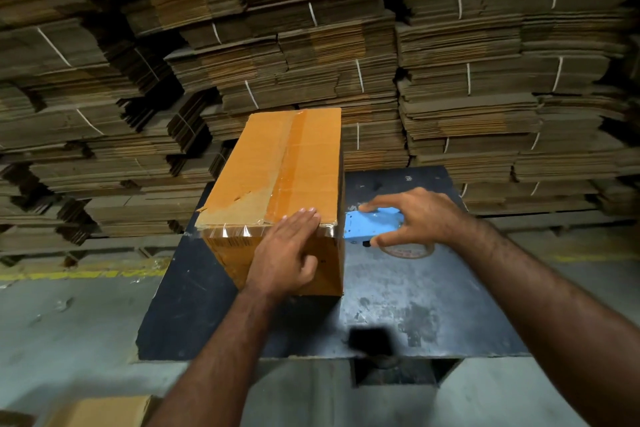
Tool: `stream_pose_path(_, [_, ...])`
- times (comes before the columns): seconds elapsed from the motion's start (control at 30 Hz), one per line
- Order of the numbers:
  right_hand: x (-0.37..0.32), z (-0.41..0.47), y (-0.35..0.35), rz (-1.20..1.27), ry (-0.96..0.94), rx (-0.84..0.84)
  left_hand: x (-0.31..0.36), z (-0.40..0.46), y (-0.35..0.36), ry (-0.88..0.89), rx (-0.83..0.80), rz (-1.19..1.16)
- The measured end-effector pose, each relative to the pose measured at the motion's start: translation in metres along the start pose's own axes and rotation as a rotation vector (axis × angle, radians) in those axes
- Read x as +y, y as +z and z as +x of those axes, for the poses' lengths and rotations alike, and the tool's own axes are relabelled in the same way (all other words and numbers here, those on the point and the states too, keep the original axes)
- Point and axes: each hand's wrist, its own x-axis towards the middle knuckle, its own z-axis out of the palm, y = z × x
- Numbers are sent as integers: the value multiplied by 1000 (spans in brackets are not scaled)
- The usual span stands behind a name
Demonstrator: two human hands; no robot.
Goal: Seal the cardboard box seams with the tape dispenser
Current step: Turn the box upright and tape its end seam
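Head view: left hand (289, 255) flat, fingers straight, pressing taped brown cardboard box (277, 177) on dark tabletop (415, 305); right hand (412, 218) spread fingers touching blue tape dispenser (372, 224), grip uncertain

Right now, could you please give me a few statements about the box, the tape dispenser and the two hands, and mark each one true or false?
1. The left hand lies flat on the near top edge of the cardboard box. True.
2. The tape dispenser sits on top of the box. False: it is on the dark table, to the right of the box.
3. A strip of tape already runs along the top centre seam. True.
4. The right hand is resting on the box. False: it is at the blue dispenser, thumb and fingers around it.
5. Behind the table are stacks of flat cardboard. True.
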Motion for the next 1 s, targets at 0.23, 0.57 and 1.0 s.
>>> stream_pose_path(0.23, [9,-4,15,86,17,68,42,17,-2,74,22,-7])
stream_pose_path(0.57, [26,-16,45,315,-5,166,32,19,16,144,-23,121])
stream_pose_path(1.0, [14,13,38,274,24,41,41,23,17,168,-58,322])
